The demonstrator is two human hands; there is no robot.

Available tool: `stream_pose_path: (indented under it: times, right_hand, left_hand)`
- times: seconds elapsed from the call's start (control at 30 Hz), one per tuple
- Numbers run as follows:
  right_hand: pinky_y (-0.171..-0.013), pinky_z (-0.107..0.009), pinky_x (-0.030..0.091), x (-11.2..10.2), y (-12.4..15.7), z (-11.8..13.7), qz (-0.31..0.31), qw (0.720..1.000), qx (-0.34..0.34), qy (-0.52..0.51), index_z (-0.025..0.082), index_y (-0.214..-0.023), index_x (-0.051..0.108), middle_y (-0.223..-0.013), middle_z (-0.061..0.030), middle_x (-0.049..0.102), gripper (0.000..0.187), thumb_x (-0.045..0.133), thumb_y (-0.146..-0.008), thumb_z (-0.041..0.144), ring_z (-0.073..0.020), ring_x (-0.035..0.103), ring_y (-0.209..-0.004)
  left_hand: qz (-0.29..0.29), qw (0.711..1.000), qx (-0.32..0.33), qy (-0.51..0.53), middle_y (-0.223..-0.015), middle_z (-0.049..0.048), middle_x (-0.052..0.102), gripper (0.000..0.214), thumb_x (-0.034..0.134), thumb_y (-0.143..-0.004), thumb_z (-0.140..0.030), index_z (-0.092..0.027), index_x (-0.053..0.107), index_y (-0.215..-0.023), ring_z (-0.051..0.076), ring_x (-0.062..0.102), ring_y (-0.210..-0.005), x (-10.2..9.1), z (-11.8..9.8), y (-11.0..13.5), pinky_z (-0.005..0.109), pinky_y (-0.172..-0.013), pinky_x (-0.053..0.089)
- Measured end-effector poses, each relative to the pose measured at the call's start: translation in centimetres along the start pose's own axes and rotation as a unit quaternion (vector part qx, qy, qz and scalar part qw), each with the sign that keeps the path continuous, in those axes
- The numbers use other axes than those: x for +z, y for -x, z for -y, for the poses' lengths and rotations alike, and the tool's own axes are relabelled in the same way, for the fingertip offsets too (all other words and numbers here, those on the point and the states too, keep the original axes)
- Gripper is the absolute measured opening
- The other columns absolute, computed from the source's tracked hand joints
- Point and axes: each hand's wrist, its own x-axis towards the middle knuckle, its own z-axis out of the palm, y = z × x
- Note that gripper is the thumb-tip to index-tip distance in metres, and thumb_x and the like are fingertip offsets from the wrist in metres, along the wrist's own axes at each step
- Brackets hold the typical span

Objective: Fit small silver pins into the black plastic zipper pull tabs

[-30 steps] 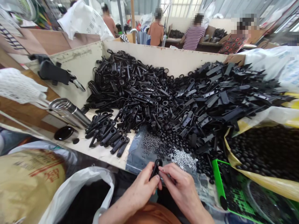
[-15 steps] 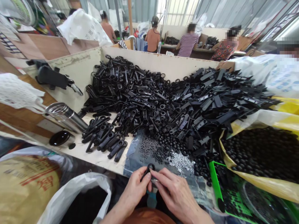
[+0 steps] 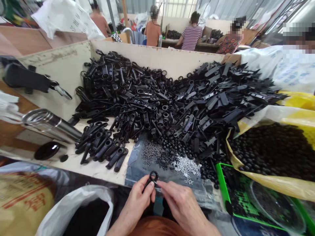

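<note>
In my left hand [image 3: 137, 201] is a black plastic handle-like part with a ring end [image 3: 153, 175], pinched between thumb and fingers, ring upward. My right hand [image 3: 181, 200] is closed, its thumb and fingertips pressed together beside the ring; whatever small thing they hold is hidden. Just beyond my hands, a dark cloth mat [image 3: 136, 164] carries loose silver pins [image 3: 187, 165], small grey metal pieces [image 3: 150, 151] and small black pieces [image 3: 165, 161]. Several similar black parts with ring ends [image 3: 117, 159] lie to the left of the mat.
Behind the mat rise heaps of black ringed parts [image 3: 118, 78] and flat black parts [image 3: 221, 98]. A steel flask [image 3: 52, 124] stands left. At right are a yellow bag of black beads [image 3: 273, 150] and a green tray [image 3: 223, 186]. A white sack [image 3: 73, 193] stands front left. People sit beyond.
The view has shifted, so the bench contents appear farther left. My right fingertips have drawn slightly away from the black part, and its ring shows more fully. My left hand keeps its hold.
</note>
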Motion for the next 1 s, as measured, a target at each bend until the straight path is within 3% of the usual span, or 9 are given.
stream_pose_path:
  times: [0.4, 0.6, 0.77, 0.87, 1.0]
  right_hand:
    - [-0.081, -0.03, 0.058, -0.2, -0.4, 0.1, 0.009, 0.988, 0.06, -0.14, 0.021, -0.12, 0.071, -0.101, -0.0072, 0.08, 0.032, 0.045, -0.103, 0.019, -0.0218, 0.076, -0.088]
    - [-0.084, -0.032, 0.058, 0.0, -0.4, -0.5, 0.015, 0.987, 0.073, -0.146, 0.021, -0.121, 0.072, -0.109, -0.0085, 0.079, 0.031, 0.047, -0.103, 0.022, -0.0228, 0.076, -0.094]
    - [-0.08, -0.03, 0.057, -0.3, -0.6, -0.4, 0.042, 0.988, 0.07, -0.131, 0.022, -0.115, 0.073, -0.103, -0.0064, 0.08, 0.029, 0.047, -0.103, 0.018, -0.0222, 0.076, -0.092]
    - [-0.075, -0.026, 0.055, -0.5, -1.1, 0.1, 0.065, 0.992, 0.062, -0.087, 0.023, -0.103, 0.073, -0.093, -0.0038, 0.079, 0.031, 0.045, -0.1, 0.01, -0.0205, 0.076, -0.083]
    - [-0.062, -0.027, 0.052, 0.0, -2.0, 1.8, 0.116, 0.982, 0.111, 0.101, 0.019, -0.107, 0.071, -0.087, -0.0097, 0.079, 0.031, 0.053, -0.088, 0.002, -0.0243, 0.077, -0.07]
  left_hand:
    - [0.002, 1.0, -0.016, -0.025, -0.056, -0.0082, 0.048, 0.054, 0.061, -0.086, -0.068, -0.016, 0.063, -0.1, 0.004, 0.019, -0.041, -0.1, 0.0, -0.3, 0.021, -0.04, 0.01]
    - [0.002, 0.999, -0.011, -0.041, -0.058, -0.0079, 0.048, 0.048, 0.059, -0.089, -0.064, -0.017, 0.062, -0.097, 0.005, 0.021, -0.043, -0.1, -0.1, -0.1, 0.021, -0.041, 0.012]
    - [-0.01, 0.997, -0.009, -0.073, -0.058, -0.0074, 0.047, 0.043, 0.056, -0.092, -0.061, -0.018, 0.06, -0.089, 0.006, 0.023, -0.044, 0.0, 0.2, 0.0, 0.021, -0.042, 0.014]
    - [-0.035, 0.995, 0.0, -0.095, -0.056, -0.0071, 0.047, 0.042, 0.056, -0.092, -0.059, -0.017, 0.061, -0.092, 0.008, 0.027, -0.045, 0.2, 0.2, -0.2, 0.021, -0.043, 0.018]
    - [-0.075, 0.989, 0.03, -0.121, -0.054, -0.006, 0.048, 0.042, 0.06, -0.089, -0.059, -0.018, 0.063, -0.083, 0.011, 0.038, -0.049, 0.5, 0.5, -0.7, 0.022, -0.048, 0.03]
